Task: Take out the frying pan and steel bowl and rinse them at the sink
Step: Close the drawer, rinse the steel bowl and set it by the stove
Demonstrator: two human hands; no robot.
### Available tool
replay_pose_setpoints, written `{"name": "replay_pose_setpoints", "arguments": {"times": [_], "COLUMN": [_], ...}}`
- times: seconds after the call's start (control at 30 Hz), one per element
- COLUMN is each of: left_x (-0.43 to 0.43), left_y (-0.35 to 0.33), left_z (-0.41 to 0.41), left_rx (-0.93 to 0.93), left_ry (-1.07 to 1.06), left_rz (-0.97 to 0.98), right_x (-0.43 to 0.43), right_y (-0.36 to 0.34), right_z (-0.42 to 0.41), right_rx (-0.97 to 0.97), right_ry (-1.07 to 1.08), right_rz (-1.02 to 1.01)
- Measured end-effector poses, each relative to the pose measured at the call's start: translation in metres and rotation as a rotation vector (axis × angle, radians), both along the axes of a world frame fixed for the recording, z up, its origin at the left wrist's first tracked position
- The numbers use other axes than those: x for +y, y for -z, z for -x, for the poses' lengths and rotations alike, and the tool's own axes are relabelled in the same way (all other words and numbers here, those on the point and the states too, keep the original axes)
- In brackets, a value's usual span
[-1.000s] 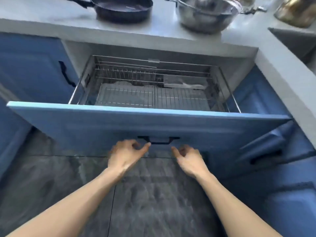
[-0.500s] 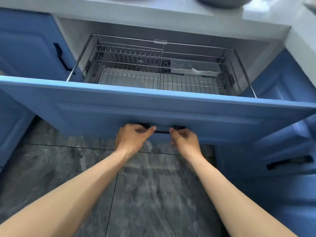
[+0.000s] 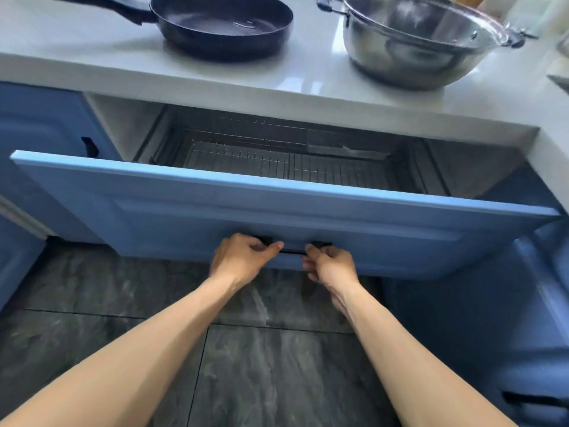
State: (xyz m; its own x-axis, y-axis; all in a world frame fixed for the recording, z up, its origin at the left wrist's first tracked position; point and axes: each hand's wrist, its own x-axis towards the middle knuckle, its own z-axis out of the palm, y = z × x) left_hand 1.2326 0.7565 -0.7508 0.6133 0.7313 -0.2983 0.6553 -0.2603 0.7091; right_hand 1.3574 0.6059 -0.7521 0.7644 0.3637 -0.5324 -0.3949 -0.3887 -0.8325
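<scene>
A dark frying pan (image 3: 221, 24) sits on the white countertop (image 3: 92, 66), its handle pointing left. To its right stands a steel bowl (image 3: 412, 44) with small side handles. Below them a blue drawer (image 3: 215, 211) is partly pulled out, and a wire rack (image 3: 286, 167) shows inside it. My left hand (image 3: 243, 260) and my right hand (image 3: 331, 266) both grip the black drawer handle (image 3: 292, 251), fingers curled round it from either end.
Blue cabinet fronts flank the drawer on the left (image 3: 37, 124) and on the right (image 3: 523, 303). A dark grey tiled floor (image 3: 261, 365) lies under my arms. The countertop turns a corner at the far right (image 3: 554, 124).
Both hands moved from below the handle onto it and took hold. The drawer has slid inward, with less of the wire rack showing. The camera tilted up, so the pan and bowl are back in view.
</scene>
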Motion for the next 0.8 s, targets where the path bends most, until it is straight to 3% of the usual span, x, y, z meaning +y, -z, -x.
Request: {"name": "replay_pose_setpoints", "arguments": {"times": [0.4, 0.8], "left_x": [0.071, 0.102], "left_y": [0.001, 0.002], "left_z": [-0.081, -0.118], "left_rx": [0.010, 0.000], "left_ry": [0.025, 0.014], "left_rz": [-0.049, -0.074], "right_x": [0.067, 0.098], "right_y": [0.002, -0.002], "right_z": [-0.083, -0.113], "right_rx": [-0.045, -0.055], "right_ry": [-0.023, -0.013], "right_rz": [-0.009, -0.057]}}
